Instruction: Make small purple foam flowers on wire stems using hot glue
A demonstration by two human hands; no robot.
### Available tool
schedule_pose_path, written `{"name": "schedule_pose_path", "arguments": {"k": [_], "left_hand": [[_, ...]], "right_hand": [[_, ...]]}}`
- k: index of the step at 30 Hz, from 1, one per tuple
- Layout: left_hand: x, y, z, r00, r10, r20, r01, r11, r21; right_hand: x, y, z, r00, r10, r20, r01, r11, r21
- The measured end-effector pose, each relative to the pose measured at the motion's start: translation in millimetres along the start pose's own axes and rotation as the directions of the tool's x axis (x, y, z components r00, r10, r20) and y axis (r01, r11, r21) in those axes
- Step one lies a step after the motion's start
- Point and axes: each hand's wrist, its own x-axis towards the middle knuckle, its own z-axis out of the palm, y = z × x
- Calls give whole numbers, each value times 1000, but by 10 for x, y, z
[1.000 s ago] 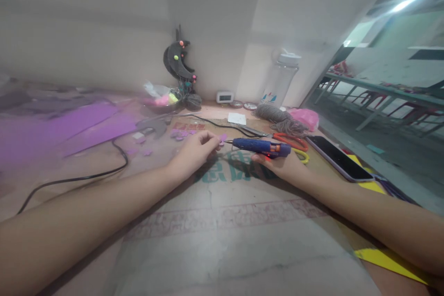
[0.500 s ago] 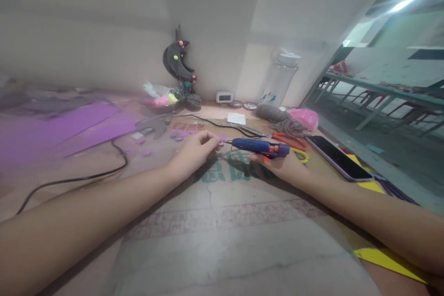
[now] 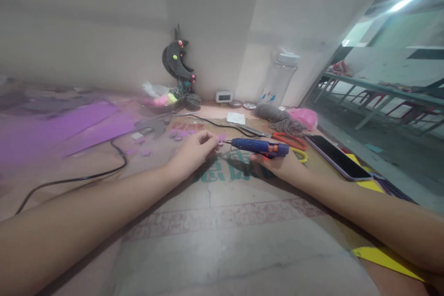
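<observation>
My left hand pinches a small purple foam piece just above the table. My right hand is wrapped round a blue glue gun lying level, its metal tip pointing left and almost touching the purple piece. A red light glows on the gun's rear. Both forearms stretch across a printed sack cloth that covers the table.
Purple foam sheets and small purple cut-outs lie at the left, with a black cable. Orange scissors, a phone, grey yarn, a water bottle, a small clock and a black moon ornament stand behind.
Almost nothing differs. The glue gun's tip has crept a little closer to the purple piece; both hands stay where they were.
</observation>
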Motion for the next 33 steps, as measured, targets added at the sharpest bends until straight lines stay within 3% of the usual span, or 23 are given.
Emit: {"name": "schedule_pose_path", "arguments": {"k": [33], "left_hand": [[-11,-9,-16,1000,15,12,-15,1000,15]], "right_hand": [[-7,15,-9,1000,4,-8,-4,1000,-24]]}}
